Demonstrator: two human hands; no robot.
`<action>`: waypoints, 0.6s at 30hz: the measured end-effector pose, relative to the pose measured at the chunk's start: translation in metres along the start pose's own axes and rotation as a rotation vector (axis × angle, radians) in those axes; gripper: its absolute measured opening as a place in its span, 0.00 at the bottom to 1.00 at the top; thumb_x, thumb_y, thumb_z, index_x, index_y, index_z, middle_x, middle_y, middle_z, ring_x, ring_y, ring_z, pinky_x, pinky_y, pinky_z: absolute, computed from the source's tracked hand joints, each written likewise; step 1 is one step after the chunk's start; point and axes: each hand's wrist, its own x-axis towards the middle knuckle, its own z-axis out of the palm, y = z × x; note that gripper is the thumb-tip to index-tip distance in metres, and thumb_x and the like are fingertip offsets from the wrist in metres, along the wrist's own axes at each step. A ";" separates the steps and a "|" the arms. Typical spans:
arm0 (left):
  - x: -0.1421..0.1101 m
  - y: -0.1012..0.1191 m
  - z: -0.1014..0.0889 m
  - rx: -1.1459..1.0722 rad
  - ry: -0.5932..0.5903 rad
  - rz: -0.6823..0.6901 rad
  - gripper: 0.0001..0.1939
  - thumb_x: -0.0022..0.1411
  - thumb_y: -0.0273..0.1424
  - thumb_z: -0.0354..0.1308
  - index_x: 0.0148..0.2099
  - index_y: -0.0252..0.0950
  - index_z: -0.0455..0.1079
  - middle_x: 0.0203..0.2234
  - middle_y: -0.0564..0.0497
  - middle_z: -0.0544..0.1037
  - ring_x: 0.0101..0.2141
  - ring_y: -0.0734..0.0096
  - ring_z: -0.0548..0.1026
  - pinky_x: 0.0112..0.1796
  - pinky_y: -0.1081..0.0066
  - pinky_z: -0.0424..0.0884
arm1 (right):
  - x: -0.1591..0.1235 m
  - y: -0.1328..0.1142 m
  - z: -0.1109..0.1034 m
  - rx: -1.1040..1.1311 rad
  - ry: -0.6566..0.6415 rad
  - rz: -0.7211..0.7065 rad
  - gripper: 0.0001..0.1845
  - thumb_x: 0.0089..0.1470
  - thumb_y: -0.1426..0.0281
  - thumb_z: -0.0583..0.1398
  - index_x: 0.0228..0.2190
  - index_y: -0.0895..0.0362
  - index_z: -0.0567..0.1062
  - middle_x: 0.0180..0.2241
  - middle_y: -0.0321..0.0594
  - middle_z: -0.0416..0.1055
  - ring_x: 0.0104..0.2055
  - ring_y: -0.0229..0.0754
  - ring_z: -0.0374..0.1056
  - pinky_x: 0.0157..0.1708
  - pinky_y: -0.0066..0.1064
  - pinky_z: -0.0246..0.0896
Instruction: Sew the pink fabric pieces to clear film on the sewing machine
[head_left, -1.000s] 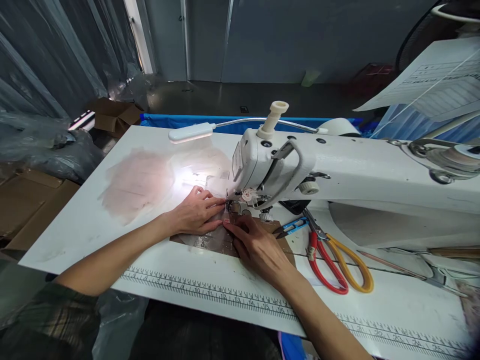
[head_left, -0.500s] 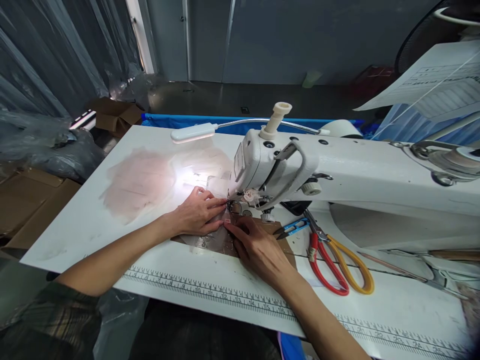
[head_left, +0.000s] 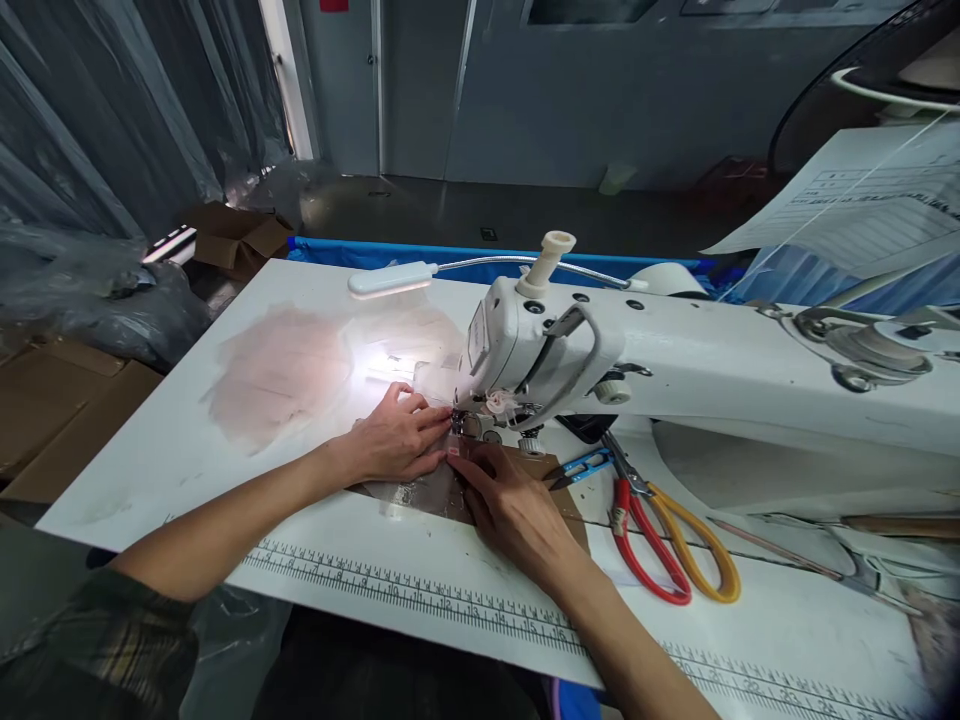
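My left hand [head_left: 401,437] lies flat with its fingers stretched toward the presser foot [head_left: 457,420] of a white sewing machine [head_left: 499,335]. Under its fingers is a piece of thin, sheer fabric [head_left: 431,380], partly hidden by the hand. Close by on the right, my right hand [head_left: 506,490] has its fingers closed at the fabric's near edge, with the index fingertip beside a small pale tag [head_left: 453,452]. A brown plate [head_left: 442,500] shows beneath the fabric and both hands. The needle point is too small to make out.
Right of my right hand lie blue thread snips [head_left: 581,467] and large scissors [head_left: 652,535] with red and yellow handles. A lamp [head_left: 391,280] lights pale pink sheer pieces [head_left: 281,375] on the left. A ruler strip [head_left: 420,597] runs along the front edge. Cardboard boxes [head_left: 75,420] stand left.
The whole view has shifted slightly, showing more of the back wall. Both hands stay at the presser foot in nearly the same pose; any fabric movement is too small to tell.
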 end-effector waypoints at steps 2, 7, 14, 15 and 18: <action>0.000 0.001 0.000 0.015 -0.010 -0.005 0.21 0.69 0.37 0.43 0.53 0.32 0.70 0.53 0.44 0.72 0.41 0.58 0.69 0.46 0.52 0.60 | 0.000 -0.001 0.000 0.008 0.000 0.007 0.17 0.56 0.76 0.53 0.46 0.56 0.73 0.41 0.48 0.68 0.33 0.41 0.68 0.27 0.29 0.65; -0.002 0.002 0.003 0.007 -0.008 -0.010 0.20 0.69 0.38 0.44 0.53 0.32 0.69 0.53 0.43 0.71 0.42 0.58 0.69 0.47 0.53 0.60 | 0.001 -0.002 -0.002 0.033 0.002 0.034 0.18 0.56 0.76 0.53 0.46 0.54 0.74 0.41 0.47 0.69 0.33 0.42 0.69 0.26 0.29 0.65; -0.001 -0.002 -0.007 -0.047 -0.056 -0.002 0.19 0.67 0.40 0.49 0.52 0.33 0.69 0.51 0.41 0.72 0.42 0.56 0.70 0.43 0.54 0.62 | 0.004 0.015 -0.010 0.346 0.061 0.154 0.20 0.57 0.74 0.51 0.48 0.55 0.75 0.42 0.46 0.73 0.39 0.44 0.72 0.40 0.35 0.68; -0.001 -0.004 -0.011 -0.064 -0.076 0.007 0.19 0.66 0.41 0.50 0.52 0.33 0.69 0.51 0.41 0.72 0.42 0.56 0.70 0.43 0.54 0.62 | 0.005 0.018 -0.013 0.378 0.067 0.181 0.20 0.57 0.74 0.51 0.47 0.55 0.75 0.41 0.45 0.74 0.39 0.44 0.72 0.40 0.35 0.68; -0.003 -0.007 -0.024 -0.120 -0.087 0.011 0.19 0.64 0.41 0.55 0.49 0.33 0.69 0.51 0.41 0.71 0.44 0.56 0.70 0.44 0.55 0.63 | 0.008 0.025 -0.021 0.420 0.027 0.176 0.20 0.58 0.73 0.51 0.47 0.55 0.76 0.40 0.43 0.75 0.37 0.43 0.72 0.36 0.33 0.67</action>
